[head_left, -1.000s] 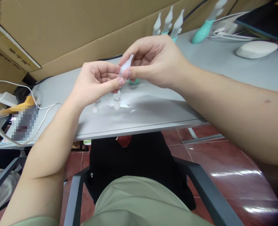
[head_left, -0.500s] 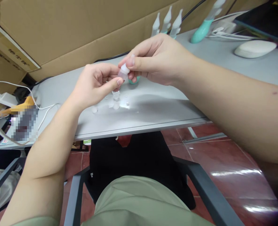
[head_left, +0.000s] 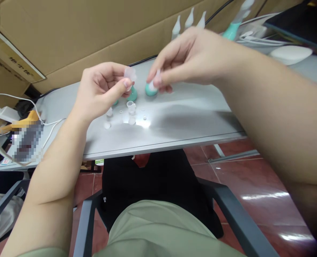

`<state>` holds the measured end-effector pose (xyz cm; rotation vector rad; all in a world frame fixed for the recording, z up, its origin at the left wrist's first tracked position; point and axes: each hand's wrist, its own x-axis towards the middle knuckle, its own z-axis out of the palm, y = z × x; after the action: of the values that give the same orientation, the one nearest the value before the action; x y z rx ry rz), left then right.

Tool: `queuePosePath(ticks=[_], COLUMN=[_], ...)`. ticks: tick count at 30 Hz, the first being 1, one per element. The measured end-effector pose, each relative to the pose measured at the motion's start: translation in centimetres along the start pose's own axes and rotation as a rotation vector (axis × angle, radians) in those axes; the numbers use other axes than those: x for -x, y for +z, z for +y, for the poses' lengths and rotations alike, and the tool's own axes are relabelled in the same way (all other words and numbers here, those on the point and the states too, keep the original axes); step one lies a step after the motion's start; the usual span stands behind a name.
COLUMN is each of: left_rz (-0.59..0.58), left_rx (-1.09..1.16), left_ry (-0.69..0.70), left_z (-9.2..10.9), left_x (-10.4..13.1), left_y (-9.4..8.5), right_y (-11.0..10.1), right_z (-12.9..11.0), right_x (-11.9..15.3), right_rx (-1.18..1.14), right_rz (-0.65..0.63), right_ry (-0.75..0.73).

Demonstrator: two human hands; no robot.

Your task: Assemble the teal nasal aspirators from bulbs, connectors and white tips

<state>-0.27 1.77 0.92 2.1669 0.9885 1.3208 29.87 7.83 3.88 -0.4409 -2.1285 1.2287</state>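
Note:
My left hand (head_left: 104, 85) pinches a small translucent plastic cup (head_left: 130, 73) between thumb and fingers, above the table. Apart from it on the right, my right hand (head_left: 183, 64) is closed on a small white plastic cap (head_left: 153, 85), blurred by motion. Right behind that cap a teal bulb (head_left: 150, 91) rests on the table. Another teal bulb (head_left: 132, 94) stands under my left fingers, which partly cover it. A clear plastic cup (head_left: 131, 106) with a side spout stands below my hands, near a small translucent piece (head_left: 109, 112) and a tiny round part (head_left: 144, 118).
Bottles with pointed white nozzles (head_left: 176, 26) stand at the back, partly behind my right hand. A teal-bulbed aspirator-like bottle (head_left: 232, 30), cables and a white mouse (head_left: 291, 54) lie at the right. Cardboard (head_left: 94, 32) walls the table's (head_left: 174, 132) back; a yellow tool (head_left: 20, 123) lies left.
My hands have moved apart, and the white cap has come away from the translucent cup. The cap moved right with my right hand; my left hand kept the cup and shifted left.

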Motion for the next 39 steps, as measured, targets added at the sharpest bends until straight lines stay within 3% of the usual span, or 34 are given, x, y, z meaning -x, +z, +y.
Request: queuePosePath(ticks=[2,4,6,10,13,16,18,21,25,29,35,39], left_rz=[0.056,0.059,0.027,-0.021,-0.044,-0.056,-0.064,-0.022,0.011,-0.020,-0.025,-0.025], left_rx=[0.060,0.077,0.026,-0.058,-0.097,-0.156,-0.167,-0.075,0.032,0.022,0.039,0.025], left_ry=[0.036,0.036,-0.015,-0.099,-0.126,-0.141,-0.138,-0.086,-0.041,-0.043,-0.016,-0.019], left_z=[-0.4,-0.8,-1.0,-0.4,0.5,0.8,0.2,-1.7,-3.1,-2.7,-2.5,-1.6], left_x=[-0.1,-0.1,-0.1,0.1,0.2,0.2,0.1,-0.2,-0.4,-0.2,-0.3,0.0], left_y=[-0.1,-0.2,-0.2,0.0,0.0,-0.2,-0.1,0.4,0.8,0.5,0.4,0.7], right_y=[-0.7,-0.8,-0.7,-0.8,-0.6,0.6,1.8,3.5,4.6,4.5,4.5,4.7], right_z=[0.5,1.3,1.9,1.8,0.6,-0.6,-1.0,-0.7,0.4,1.0,1.7,1.9], right_x=[0.1,-0.2,-0.4,-0.4,0.1,0.4,0.3,-0.2,-0.7,-0.9,-1.0,-1.1], right_rx=[0.313,0.535,0.631,0.606,0.521,0.360,0.224,0.025,-0.074,-0.104,-0.137,-0.185], right_rz=[-0.209,-0.313,-0.329,-0.343,-0.268,-0.033,0.124,0.233,0.291,0.283,0.265,0.185], right_ry=[0.088,0.166,0.197,0.166,0.165,0.091,0.006,-0.107,-0.122,-0.084,-0.166,-0.134])
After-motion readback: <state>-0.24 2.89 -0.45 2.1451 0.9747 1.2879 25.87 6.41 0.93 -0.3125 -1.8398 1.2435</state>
